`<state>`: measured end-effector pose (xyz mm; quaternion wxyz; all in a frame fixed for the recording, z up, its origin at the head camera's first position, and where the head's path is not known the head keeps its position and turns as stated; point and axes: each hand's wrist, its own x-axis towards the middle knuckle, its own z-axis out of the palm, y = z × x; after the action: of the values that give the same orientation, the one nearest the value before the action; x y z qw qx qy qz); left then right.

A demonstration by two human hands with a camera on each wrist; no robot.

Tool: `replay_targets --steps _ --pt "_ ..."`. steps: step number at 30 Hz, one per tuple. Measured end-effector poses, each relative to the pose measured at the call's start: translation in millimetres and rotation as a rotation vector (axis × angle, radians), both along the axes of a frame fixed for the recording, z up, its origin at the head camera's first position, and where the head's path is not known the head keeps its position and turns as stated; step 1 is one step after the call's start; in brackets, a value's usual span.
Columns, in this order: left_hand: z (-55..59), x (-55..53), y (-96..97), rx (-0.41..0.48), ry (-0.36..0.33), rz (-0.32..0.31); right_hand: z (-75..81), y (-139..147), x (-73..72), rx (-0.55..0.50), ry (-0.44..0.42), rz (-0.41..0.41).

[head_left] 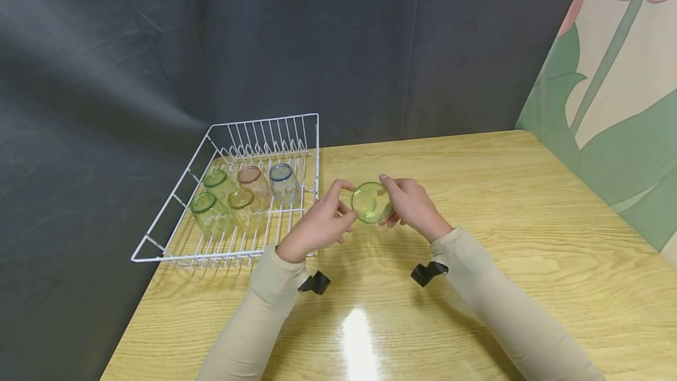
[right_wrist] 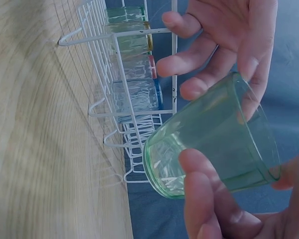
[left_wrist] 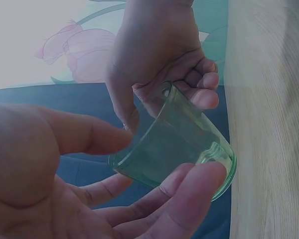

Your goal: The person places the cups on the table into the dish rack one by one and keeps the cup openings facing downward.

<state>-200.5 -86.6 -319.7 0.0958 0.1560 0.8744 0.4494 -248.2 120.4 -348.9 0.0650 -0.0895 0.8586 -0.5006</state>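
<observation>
A green drinking glass [head_left: 371, 202] is held up between both hands over the table, its wide mouth tilted up towards the head camera. My left hand [head_left: 324, 222] has thumb and index finger at the rim on the left side, other fingers loosely bent. From the right, my right hand [head_left: 414, 204] grips the glass, thumb near the rim and fingers bent along the side and base. In the right wrist view the thick base of the green glass [right_wrist: 164, 167] points towards the table, and left fingertips show through the clear wall near the rim.
A white wire dish rack [head_left: 317, 151] stands to the left on the wooden table [head_left: 502, 193]. Inside are two green glasses [head_left: 211, 216], a yellow glass [head_left: 248, 216], a pinkish glass [head_left: 255, 184] and a blue glass [head_left: 285, 187]. A dark curtain [head_left: 359, 46] hangs behind.
</observation>
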Motion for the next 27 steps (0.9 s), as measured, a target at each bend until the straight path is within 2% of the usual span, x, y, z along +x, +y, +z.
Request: replay_targets --steps 9,18,27 --pt "-0.8 -1.9 -0.7 -0.035 0.016 -0.012 4.7 0.2 2.3 0.009 0.02 0.02" --pt "-2.3 -2.9 1.9 -0.038 -0.029 0.073 8.3 -1.6 3.0 0.045 -0.005 0.019" --pt "-1.5 -4.6 2.3 0.011 -0.02 0.106 10.0 -0.1 4.9 0.054 -0.004 0.05"
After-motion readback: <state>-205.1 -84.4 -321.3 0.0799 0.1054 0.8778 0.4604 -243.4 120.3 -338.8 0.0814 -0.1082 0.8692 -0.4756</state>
